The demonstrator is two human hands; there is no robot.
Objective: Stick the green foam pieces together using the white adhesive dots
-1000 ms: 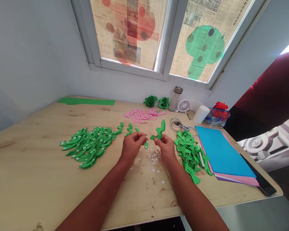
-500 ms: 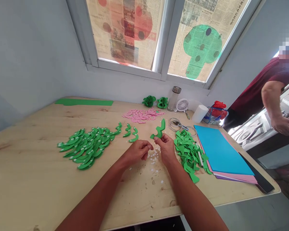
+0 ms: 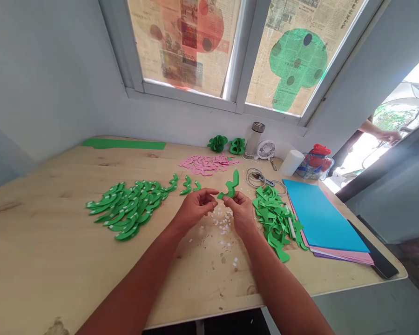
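My right hand (image 3: 242, 211) is closed on a curved green paper piece (image 3: 233, 182), which stands up from the fingertips. Close by on its left, my left hand (image 3: 197, 204) has its fingers curled toward the piece; whether they pinch anything is too small to tell. White paper bits (image 3: 223, 223) lie scattered on the table below the hands. Beyond my left hand are small green curved pieces (image 3: 185, 185), and farther left spreads a pile of green pieces with white squares (image 3: 129, 207). Another green pile (image 3: 272, 214) lies right of my right hand.
Pink cutouts (image 3: 209, 164), green paper ornaments (image 3: 218, 143), a bottle (image 3: 254, 140), a small fan (image 3: 266, 149) and tape rings with scissors (image 3: 260, 178) are at the back. Blue sheets (image 3: 328, 218) lie right. A person's hand (image 3: 389, 136) shows outside.
My left hand has risen slightly, its fingers less tightly curled and nearer the green piece. My right hand still holds that piece. The person at the right has moved farther away.
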